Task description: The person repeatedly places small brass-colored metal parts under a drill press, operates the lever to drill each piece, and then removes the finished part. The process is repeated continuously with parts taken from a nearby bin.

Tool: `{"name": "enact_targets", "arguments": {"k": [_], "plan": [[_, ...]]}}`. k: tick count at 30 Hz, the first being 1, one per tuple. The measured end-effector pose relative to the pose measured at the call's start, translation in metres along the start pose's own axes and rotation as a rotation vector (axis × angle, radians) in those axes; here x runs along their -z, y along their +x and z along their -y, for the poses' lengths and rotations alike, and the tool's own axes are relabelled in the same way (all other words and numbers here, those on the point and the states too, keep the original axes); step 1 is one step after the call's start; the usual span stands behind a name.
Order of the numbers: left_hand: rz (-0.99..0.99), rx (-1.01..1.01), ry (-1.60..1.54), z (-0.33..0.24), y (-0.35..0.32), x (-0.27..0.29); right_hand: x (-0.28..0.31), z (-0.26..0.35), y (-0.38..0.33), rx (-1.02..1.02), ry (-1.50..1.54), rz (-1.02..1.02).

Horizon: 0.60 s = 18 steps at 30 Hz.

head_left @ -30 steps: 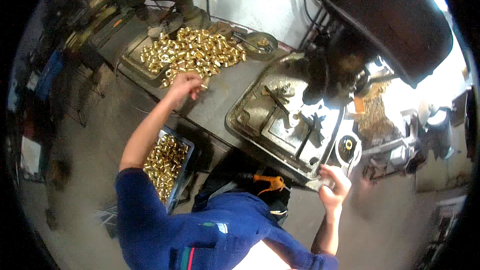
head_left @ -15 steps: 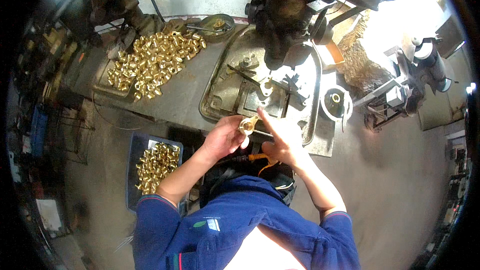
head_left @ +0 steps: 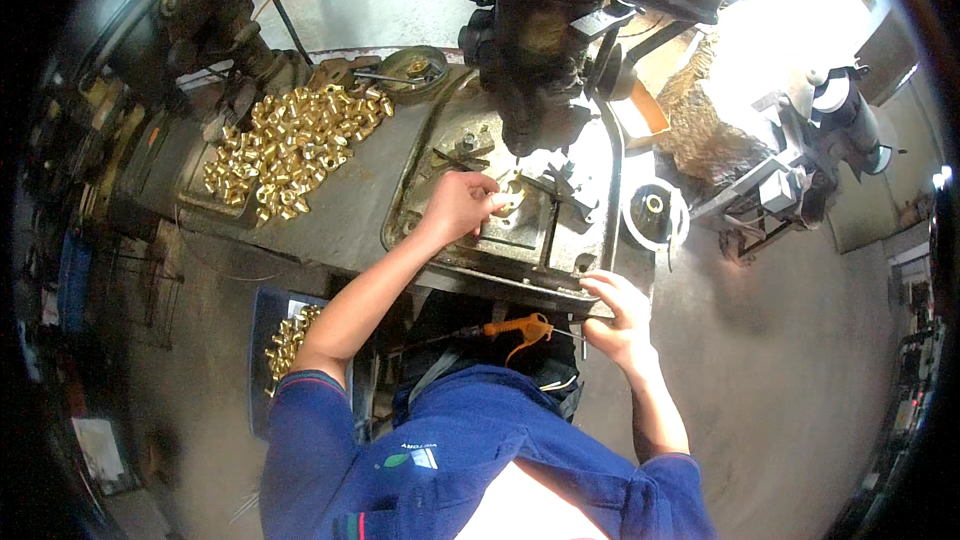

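My left hand (head_left: 462, 208) reaches over the metal machine bed, its thumb and fingers pinched on a small brass fitting (head_left: 508, 204), mostly covered by the fingertips. That fitting is at the bright holder (head_left: 514, 186) under the dark drill-press-like head (head_left: 540, 90); I cannot tell whether it is seated there. My right hand (head_left: 618, 320) is at the front right corner of the machine bed's tray (head_left: 470, 262), fingers apart and fingertips at the rim. Below the tray, an orange air blow gun (head_left: 520, 328) hangs with its thin nozzle pointing toward my right hand.
A heap of brass fittings (head_left: 300, 145) covers the bench's left part, near a round dish (head_left: 415, 68). More fittings lie in a blue bin (head_left: 262, 340) low on the left. To the right stand a white round tub (head_left: 680, 215) and a metal frame (head_left: 770, 190).
My left hand has carried the brass fitting forward from in front of the tray to the holder. My right hand has moved away from it, to the tray's right front corner.
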State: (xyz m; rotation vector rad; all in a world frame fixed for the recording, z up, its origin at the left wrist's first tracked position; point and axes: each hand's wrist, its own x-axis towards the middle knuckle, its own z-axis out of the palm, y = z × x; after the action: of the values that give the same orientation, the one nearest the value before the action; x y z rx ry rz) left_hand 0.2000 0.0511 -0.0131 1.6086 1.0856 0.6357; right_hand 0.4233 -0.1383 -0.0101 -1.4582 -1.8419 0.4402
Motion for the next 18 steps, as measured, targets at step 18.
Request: {"name": "enact_targets", "arguments": {"k": [18], "plan": [[-0.152, -0.490, 0.736, 0.003, 0.034, -0.014, 0.022, -0.005, 0.003, -0.022, 0.024, -0.141]]}}
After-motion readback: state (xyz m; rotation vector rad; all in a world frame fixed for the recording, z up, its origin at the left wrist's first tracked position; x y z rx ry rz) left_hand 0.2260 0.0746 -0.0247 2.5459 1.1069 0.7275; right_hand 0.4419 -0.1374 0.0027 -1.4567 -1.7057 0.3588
